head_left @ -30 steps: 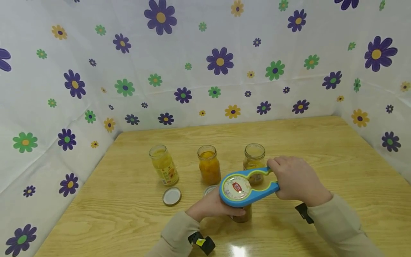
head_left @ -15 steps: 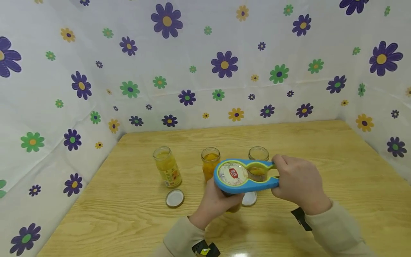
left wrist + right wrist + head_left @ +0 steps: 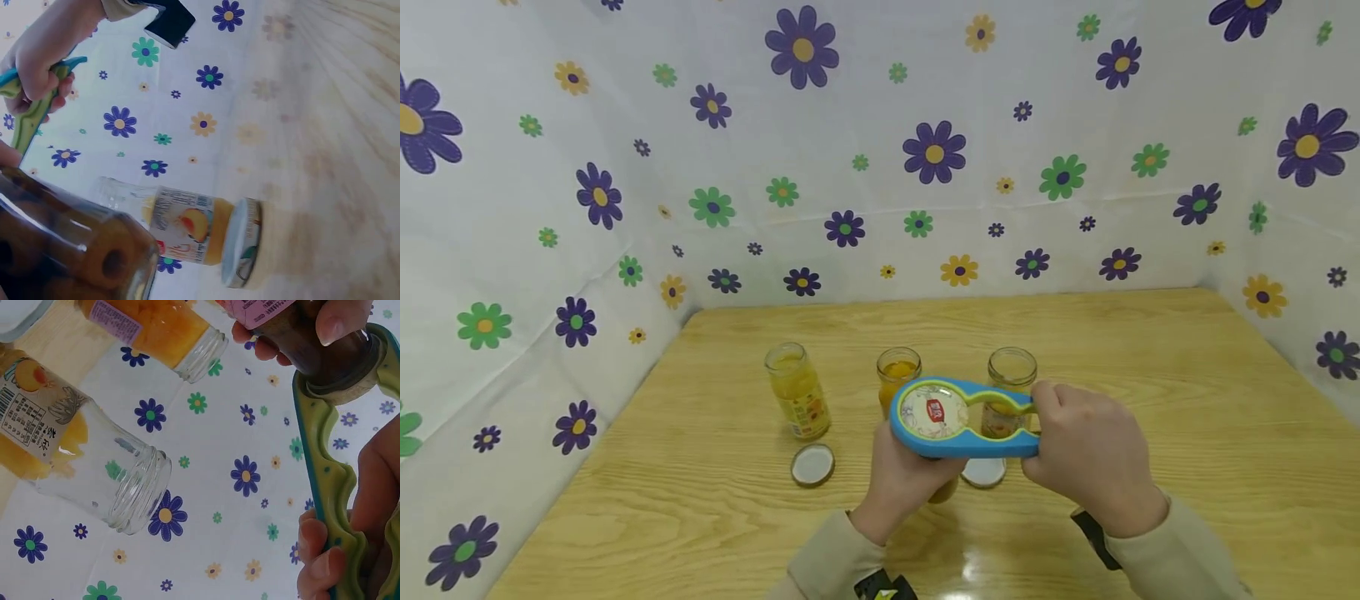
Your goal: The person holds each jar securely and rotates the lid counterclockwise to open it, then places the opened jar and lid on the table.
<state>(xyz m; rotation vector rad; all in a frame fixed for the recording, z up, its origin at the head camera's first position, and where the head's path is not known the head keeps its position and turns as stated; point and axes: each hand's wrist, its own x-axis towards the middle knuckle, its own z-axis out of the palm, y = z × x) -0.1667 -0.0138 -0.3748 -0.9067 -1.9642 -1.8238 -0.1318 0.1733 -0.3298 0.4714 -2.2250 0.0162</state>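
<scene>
My left hand (image 3: 904,479) holds a jar of dark brown fruit (image 3: 75,244), gripping it around the body. On top is a cream lid with a red mark (image 3: 934,411). A blue and lime jar opener (image 3: 992,447) encircles that lid with its wide end. My right hand (image 3: 1090,450) grips the opener's two handles on the right. In the right wrist view, fingers curl round the handles, and the opener's inner notches (image 3: 337,469) show. Much of the jar is hidden by the left hand and opener in the head view.
Three lidless jars stand behind the hands: a yellow-filled one (image 3: 801,400), an orange-filled one (image 3: 898,367), and a partly filled one (image 3: 1012,367). One loose lid (image 3: 812,465) lies on the wooden table (image 3: 647,467), another lid (image 3: 983,472) under the opener. Flowered cloth (image 3: 880,192) hangs around.
The jar and opener have risen and shifted left, and the handles have swung slightly clockwise in view. The lid beneath the opener has come into sight. Both grips stay the same.
</scene>
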